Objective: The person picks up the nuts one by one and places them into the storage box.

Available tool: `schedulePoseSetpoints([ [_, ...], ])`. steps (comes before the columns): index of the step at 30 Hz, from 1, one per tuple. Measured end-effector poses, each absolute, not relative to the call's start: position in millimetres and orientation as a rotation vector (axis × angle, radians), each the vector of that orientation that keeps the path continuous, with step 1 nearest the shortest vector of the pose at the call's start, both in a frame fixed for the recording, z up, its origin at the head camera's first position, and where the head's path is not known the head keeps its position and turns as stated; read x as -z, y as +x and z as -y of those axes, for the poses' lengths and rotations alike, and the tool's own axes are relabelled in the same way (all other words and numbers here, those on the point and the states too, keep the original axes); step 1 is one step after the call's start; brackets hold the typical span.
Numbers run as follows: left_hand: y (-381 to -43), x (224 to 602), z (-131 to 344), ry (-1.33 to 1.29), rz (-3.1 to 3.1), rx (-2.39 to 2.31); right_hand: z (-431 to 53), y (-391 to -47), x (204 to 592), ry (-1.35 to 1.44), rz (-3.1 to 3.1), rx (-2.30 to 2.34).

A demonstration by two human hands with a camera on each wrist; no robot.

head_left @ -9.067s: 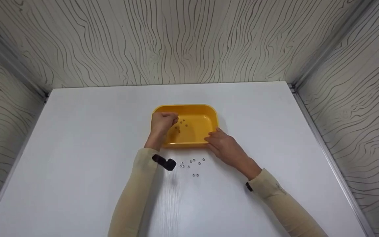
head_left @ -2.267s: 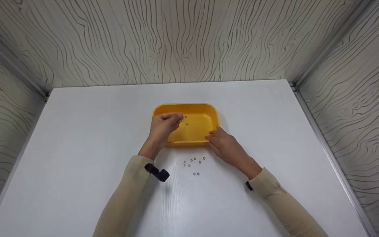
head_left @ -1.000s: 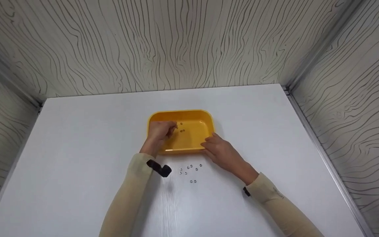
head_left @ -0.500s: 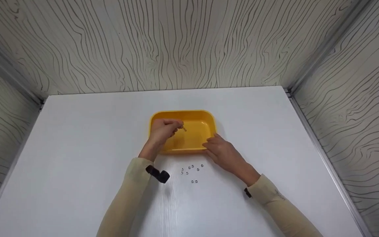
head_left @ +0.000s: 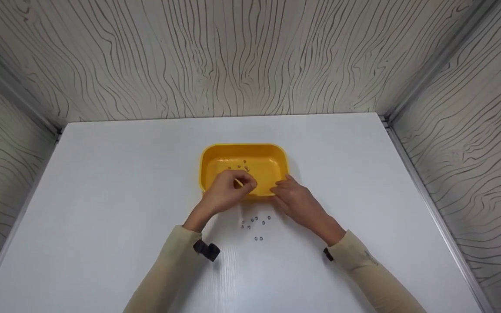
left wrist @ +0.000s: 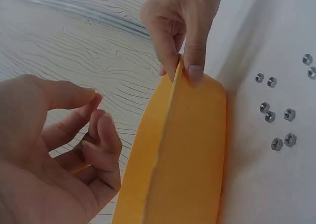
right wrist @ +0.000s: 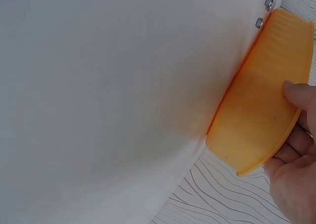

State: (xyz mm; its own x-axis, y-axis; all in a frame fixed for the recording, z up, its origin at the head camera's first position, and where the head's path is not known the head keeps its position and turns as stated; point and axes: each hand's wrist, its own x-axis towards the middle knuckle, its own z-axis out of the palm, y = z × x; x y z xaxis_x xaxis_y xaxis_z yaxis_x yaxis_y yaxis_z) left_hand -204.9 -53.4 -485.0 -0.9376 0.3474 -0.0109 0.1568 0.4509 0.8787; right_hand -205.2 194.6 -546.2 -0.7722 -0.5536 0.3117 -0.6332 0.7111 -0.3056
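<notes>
My left hand [head_left: 229, 191] is over the near left part of the yellow tray [head_left: 218, 148], fingers loosely bent. In the left wrist view, the thumb and fingertips [left wrist: 101, 123] come close together with no nut showing between them. Several small metal hex nuts [head_left: 238, 166] lie on the tray floor beyond this hand. My right hand [head_left: 298, 204] grips the tray's near right corner, thumb on the outer wall [right wrist: 256, 95] and fingers over the rim. More hex nuts [left wrist: 290, 114] lie loose on the white table in front of the tray.
The white table [head_left: 124, 195] extends around the tray. A wood-patterned panel [head_left: 242, 61] rises behind the table, with further panels along both sides. A black wrist camera [head_left: 207, 250] sits on my left sleeve, near the loose nuts.
My left hand has drawn back from inside the tray toward its near edge, uncovering several nuts on the tray floor. My right hand keeps its grip on the corner.
</notes>
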Motion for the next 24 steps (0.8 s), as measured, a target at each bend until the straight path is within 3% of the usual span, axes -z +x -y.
schedulePoseSetpoints([
  [7,-179.0,488.4,53.4,0.621,-2.535,-1.261,-193.7,-204.2,546.8,0.935,2.733,-0.519],
  [24,-157.8,533.0,58.9,0.856,-2.814,-0.724,-195.4,-204.1,548.5,0.963,2.710,-0.545],
])
